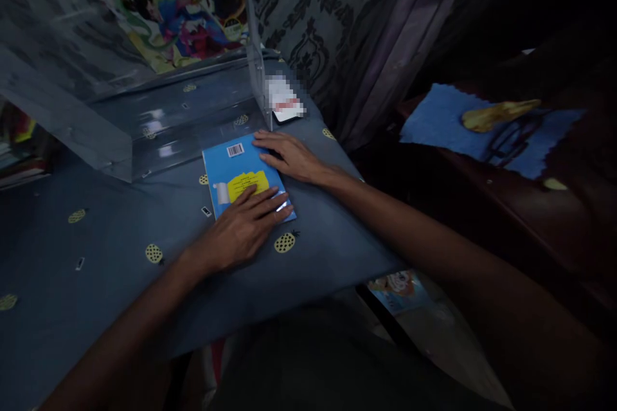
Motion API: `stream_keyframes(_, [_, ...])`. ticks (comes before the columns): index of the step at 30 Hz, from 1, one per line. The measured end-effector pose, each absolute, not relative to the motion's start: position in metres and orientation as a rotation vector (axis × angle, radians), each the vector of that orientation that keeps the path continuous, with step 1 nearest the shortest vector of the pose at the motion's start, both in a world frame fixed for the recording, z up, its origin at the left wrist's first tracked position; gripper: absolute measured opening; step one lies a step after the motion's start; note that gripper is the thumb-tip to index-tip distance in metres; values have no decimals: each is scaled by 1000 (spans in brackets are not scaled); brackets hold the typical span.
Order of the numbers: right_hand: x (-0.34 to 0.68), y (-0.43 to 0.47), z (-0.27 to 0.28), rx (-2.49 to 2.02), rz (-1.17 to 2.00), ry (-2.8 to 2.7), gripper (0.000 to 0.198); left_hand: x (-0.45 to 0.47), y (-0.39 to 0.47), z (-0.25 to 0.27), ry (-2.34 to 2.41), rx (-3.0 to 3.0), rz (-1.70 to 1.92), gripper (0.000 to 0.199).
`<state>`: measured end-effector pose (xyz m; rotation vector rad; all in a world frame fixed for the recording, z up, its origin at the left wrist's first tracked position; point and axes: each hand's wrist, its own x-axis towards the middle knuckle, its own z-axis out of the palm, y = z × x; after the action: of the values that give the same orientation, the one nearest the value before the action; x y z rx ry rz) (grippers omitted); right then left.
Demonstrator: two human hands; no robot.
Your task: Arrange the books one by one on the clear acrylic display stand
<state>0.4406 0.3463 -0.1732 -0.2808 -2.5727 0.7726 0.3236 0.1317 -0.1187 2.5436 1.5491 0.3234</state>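
A blue book (219, 166) with a yellow patch and a barcode lies on the table, its back cover apparently facing up. Across its lower part rests my left hand (245, 224), fingers stretched out flat over the cover. My right hand (292, 157) touches the upper right edge of the book, with the fingers extended and slightly apart. Neither hand is wrapped round anything. Part of the yellow patch is hidden under the left fingers.
A clear plastic stand (113, 154) stands behind the book. Beside its right panel lies a white card-like item (285, 102), partly blurred. The grey-blue tablecloth (116, 231) has pineapple prints. Stacked books (24, 160) sit far left; a blue cloth (434, 118) lies right.
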Motion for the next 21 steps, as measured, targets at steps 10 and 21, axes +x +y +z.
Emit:
stream_keyframes(10, [440,333,-164,-346,625,-2650,38,298,81,-124,1689,2390,328,53])
stream_keyframes(21, [533,248,-154,-6,610,-2743,45,282,50,-133,1945,2282,489,57])
